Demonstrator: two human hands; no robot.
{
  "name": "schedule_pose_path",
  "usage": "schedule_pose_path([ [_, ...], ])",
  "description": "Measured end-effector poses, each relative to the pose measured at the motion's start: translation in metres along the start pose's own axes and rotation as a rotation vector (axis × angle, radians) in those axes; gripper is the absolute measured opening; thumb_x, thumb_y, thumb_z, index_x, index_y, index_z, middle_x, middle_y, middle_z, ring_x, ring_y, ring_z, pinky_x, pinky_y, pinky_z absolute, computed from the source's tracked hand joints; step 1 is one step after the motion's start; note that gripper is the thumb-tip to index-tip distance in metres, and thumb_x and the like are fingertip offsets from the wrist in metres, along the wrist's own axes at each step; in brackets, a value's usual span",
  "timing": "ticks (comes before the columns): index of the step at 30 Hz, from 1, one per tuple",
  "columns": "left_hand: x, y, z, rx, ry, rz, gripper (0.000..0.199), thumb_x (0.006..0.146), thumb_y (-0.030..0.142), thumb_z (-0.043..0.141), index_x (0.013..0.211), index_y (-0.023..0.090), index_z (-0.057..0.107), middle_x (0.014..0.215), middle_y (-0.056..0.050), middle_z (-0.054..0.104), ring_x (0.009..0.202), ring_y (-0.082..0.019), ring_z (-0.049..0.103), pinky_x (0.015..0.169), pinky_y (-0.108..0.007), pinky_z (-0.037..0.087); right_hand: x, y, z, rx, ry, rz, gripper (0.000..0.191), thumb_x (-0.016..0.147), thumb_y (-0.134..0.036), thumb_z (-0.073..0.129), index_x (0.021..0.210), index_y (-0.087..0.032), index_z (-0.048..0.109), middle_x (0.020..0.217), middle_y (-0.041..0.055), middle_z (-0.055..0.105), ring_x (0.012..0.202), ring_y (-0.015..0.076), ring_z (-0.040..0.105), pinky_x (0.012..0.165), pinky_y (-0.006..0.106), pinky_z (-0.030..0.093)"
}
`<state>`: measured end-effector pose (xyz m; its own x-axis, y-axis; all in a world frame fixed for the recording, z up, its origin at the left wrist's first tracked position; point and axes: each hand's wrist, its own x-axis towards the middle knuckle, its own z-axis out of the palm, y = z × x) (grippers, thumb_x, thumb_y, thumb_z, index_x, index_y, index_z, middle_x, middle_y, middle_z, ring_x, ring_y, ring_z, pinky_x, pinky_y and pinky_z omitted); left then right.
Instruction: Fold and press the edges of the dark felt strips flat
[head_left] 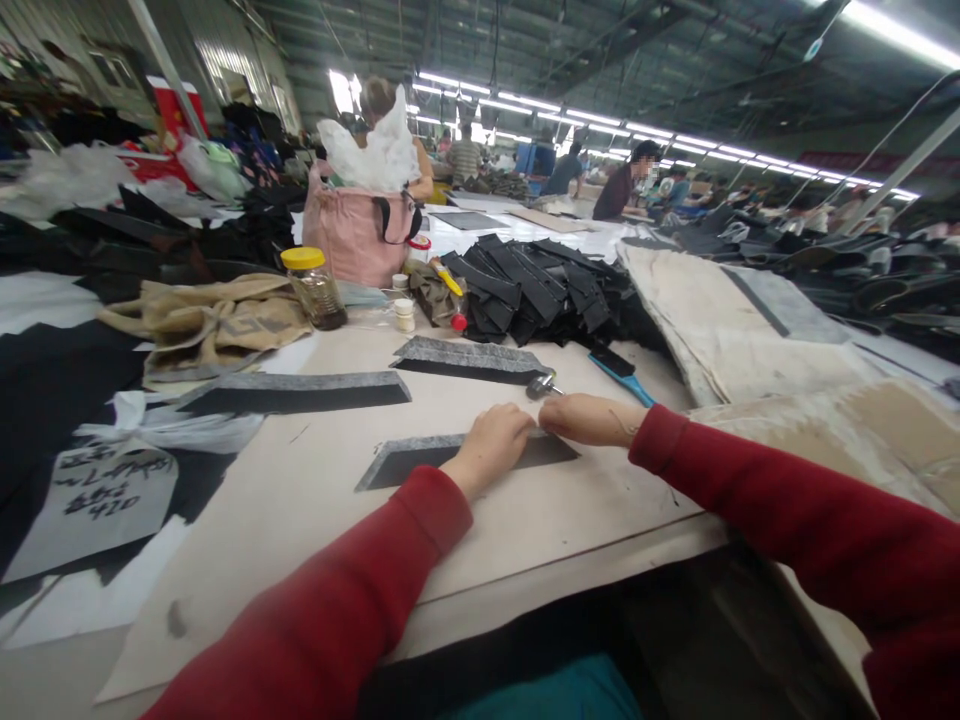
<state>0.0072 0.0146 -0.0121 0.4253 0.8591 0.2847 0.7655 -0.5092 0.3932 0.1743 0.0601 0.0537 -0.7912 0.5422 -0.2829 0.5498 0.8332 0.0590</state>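
Note:
A black strip with a grey far edge lies flat on the pale board in front of me. My left hand rests over its middle, fingers bent and closed at the grey edge. Right beside it, my right hand is curled with its fingertips pinched at the same edge; the exact grip is partly hidden. Just beyond the right hand lies a small metal-headed tool. Two similar pieces are farther off: a grey-and-black stack and a long strip to the left.
Behind the board sit a heap of black pieces, a yellow-lidded jar, a white bottle and a pink bag. A blue-handled brush lies right of the stack. Padded sheets rise at right. Other people work far back.

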Motion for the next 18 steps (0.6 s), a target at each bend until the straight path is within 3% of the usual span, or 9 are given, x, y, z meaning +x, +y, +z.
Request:
schedule_pose_path([
  [10,-0.001,0.001,-0.009,0.078,-0.032,0.093,0.023,0.082,0.013,0.041,0.093,0.021,0.06,0.091,-0.003,0.058,0.088,-0.017,0.051,0.08,-0.03,0.041,-0.007,-0.007,0.017,-0.248,0.068,-0.089,0.018,0.08,-0.004,0.04,0.088,-0.009,0.055,0.083,0.0089,0.058,0.073,0.0162,0.055,0.065,0.028,0.04],
  [18,-0.007,0.015,-0.023,0.281,-0.16,0.243,0.02,0.085,0.013,0.037,0.09,0.017,0.056,0.093,-0.007,0.055,0.091,-0.022,0.047,0.075,-0.037,0.038,-0.02,-0.037,0.026,-0.362,0.094,-0.03,0.021,0.08,-0.003,0.039,0.089,-0.01,0.056,0.083,0.011,0.055,0.071,0.0191,0.053,0.056,0.028,0.039],
])
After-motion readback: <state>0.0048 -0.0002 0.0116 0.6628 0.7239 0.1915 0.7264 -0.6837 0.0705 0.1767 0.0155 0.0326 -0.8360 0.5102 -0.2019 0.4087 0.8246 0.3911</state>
